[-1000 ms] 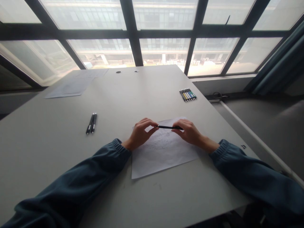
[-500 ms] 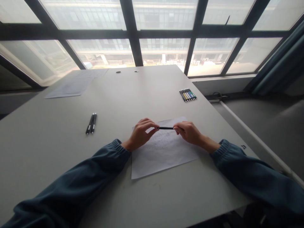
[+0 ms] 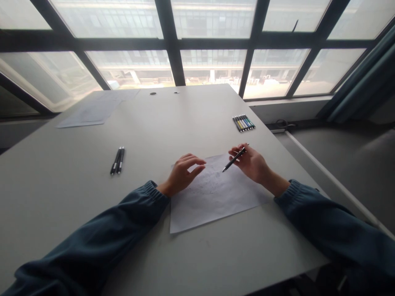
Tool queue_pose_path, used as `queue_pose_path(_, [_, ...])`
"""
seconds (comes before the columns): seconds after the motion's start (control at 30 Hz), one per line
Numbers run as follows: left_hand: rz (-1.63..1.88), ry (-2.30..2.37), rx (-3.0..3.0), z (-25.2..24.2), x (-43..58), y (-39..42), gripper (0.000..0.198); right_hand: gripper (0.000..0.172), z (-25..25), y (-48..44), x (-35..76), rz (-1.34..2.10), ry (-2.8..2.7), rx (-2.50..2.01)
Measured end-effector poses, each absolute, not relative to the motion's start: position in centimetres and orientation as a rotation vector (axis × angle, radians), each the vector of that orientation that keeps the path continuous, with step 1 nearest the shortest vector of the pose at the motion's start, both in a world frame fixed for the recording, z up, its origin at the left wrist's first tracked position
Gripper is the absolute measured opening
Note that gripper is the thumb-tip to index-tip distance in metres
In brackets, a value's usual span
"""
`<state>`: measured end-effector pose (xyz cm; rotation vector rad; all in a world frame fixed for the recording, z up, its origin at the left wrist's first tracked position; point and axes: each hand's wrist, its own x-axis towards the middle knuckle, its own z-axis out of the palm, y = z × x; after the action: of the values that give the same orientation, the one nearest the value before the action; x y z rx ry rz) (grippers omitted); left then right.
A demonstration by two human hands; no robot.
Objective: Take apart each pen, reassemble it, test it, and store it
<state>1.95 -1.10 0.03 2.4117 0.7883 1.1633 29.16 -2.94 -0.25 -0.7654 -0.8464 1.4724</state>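
Note:
A black pen (image 3: 234, 160) slants in my right hand (image 3: 251, 164), its tip pointing down and left over the paper. The thumb side holds it while the other fingers are loosely curled. My left hand (image 3: 184, 173) hovers or rests at the left part of the sheet with thumb and fingers apart, holding nothing. Under both hands lies a white sheet of paper (image 3: 216, 209) with faint dark marks near its middle. Whether the pen tip touches the sheet I cannot tell.
Two black pens (image 3: 117, 160) lie side by side on the white table (image 3: 148, 255) at the left. A row of several pens with coloured labels (image 3: 244, 123) sits near the right edge. Farther back at left are more paper sheets (image 3: 89, 111). Windows stand beyond the table.
My left hand has let go of the pen's end and stays in place. My right hand has turned palm up, tilting the pen from level to slanted.

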Motion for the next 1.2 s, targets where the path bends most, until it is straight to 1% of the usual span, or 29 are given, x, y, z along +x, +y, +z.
queue_pose_path(0.1, [1.162,0.847,2.397,-0.2,1.9,-0.9,0.022,0.03,0.3,-2.8,29.9,1.562,-0.763,-0.682])
queue_pose_path(0.23, [1.131,0.889,2.432,-0.5,2.0,-0.8,0.022,0.039,0.6,-3.0,30.4,1.623,-0.718,-0.615])
queue_pose_path(0.3, [1.133,0.883,2.436,-0.5,2.1,-0.8,0.022,0.039,0.6,-3.1,30.4,1.635,-0.727,-0.608])
queue_pose_path(0.5, [1.17,0.832,2.413,-0.3,2.1,-1.0,0.02,0.023,0.6,-3.3,30.3,1.706,-0.633,-0.58])
queue_pose_path(0.63, [1.155,0.821,2.442,-0.5,2.0,-0.9,0.018,0.018,0.6,-3.3,30.4,1.735,-0.564,-0.57])
queue_pose_path(0.77, [1.103,0.787,2.579,-0.4,2.0,-0.9,0.013,0.011,0.4,-3.1,30.5,1.737,-0.538,-0.673])
queue_pose_path(0.8, [1.094,0.785,2.622,-0.3,2.0,-1.0,0.012,0.014,0.4,-3.0,30.6,1.739,-0.54,-0.695])
queue_pose_path(0.87, [1.084,0.784,2.694,-0.1,1.9,-1.2,0.017,0.02,0.2,-2.9,30.5,1.743,-0.519,-0.695])
queue_pose_path(0.93, [1.066,0.786,2.748,0.1,1.9,-1.3,0.023,0.021,0.2,-2.9,30.5,1.742,-0.464,-0.65])
queue_pose_path(1.03, [0.991,0.794,2.807,0.0,1.9,-1.3,0.023,0.023,0.2,-3.0,30.3,1.729,-0.45,-0.603])
queue_pose_path(1.07, [0.956,0.802,2.817,-0.1,1.9,-1.2,0.023,0.027,0.3,-3.1,30.3,1.725,-0.488,-0.612])
queue_pose_path(1.2, [0.796,0.819,2.83,-0.6,1.9,-1.0,0.025,0.05,0.4,-3.6,30.0,1.653,-0.667,-0.701])
